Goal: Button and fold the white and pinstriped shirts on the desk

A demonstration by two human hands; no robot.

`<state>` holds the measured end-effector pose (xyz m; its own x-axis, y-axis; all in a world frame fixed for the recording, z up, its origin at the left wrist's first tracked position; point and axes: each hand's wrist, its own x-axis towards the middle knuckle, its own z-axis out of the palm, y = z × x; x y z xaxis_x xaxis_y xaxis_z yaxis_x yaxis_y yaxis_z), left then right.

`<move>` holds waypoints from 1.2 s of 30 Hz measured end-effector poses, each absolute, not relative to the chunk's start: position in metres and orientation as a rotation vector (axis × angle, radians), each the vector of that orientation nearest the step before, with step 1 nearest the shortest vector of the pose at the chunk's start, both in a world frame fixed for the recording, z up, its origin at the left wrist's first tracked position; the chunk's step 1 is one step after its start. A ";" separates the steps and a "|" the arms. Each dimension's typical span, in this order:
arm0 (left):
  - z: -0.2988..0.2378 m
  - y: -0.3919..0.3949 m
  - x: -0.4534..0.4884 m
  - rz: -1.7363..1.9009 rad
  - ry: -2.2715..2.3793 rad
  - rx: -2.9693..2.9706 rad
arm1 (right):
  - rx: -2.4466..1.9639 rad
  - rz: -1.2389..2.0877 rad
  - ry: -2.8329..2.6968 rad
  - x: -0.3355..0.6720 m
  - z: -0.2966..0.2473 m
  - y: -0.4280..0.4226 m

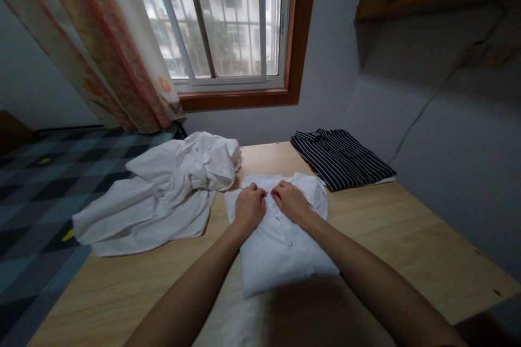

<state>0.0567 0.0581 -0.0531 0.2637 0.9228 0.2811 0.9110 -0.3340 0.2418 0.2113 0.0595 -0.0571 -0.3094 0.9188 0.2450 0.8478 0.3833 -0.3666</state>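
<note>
A white button-up shirt point(280, 260), folded into a compact bundle, lies in front of me on the wooden table point(407, 249). Its buttons run down the front, and the collar end points away from me. My left hand point(250, 207) is at the collar on the left side, fingers curled and pinching the fabric. Opposite it, close by, my right hand point(290, 200) grips the collar's right side in the same way. The fingertips of both hands nearly meet at the top of the button line. Exactly how much cloth each one pinches is hidden.
A crumpled white garment point(175, 195) spreads over the table's left edge. Folded black-and-white striped clothing point(342, 157) sits at the back right. Beyond the left edge is a bed with a checked cover point(36, 200). A window point(228, 21) and curtain point(109, 38) stand behind.
</note>
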 end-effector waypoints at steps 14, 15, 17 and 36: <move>-0.065 0.069 0.055 0.858 1.590 2.106 | -1.453 0.354 -2.106 0.215 -0.061 0.061; -0.067 0.070 0.054 0.899 1.546 2.063 | -1.425 0.373 -2.079 0.216 -0.061 0.061; -0.071 0.073 0.052 0.969 1.458 1.976 | -1.373 0.410 -2.035 0.216 -0.062 0.060; -0.066 0.063 0.066 1.287 1.246 1.726 | -1.243 0.662 -1.684 0.217 -0.071 0.065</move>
<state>0.0661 0.0630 -0.0663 0.0694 0.9381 0.3392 0.3087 -0.3436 0.8869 0.2170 0.0652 -0.0712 -0.0770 0.9328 0.3520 0.4438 0.3482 -0.8257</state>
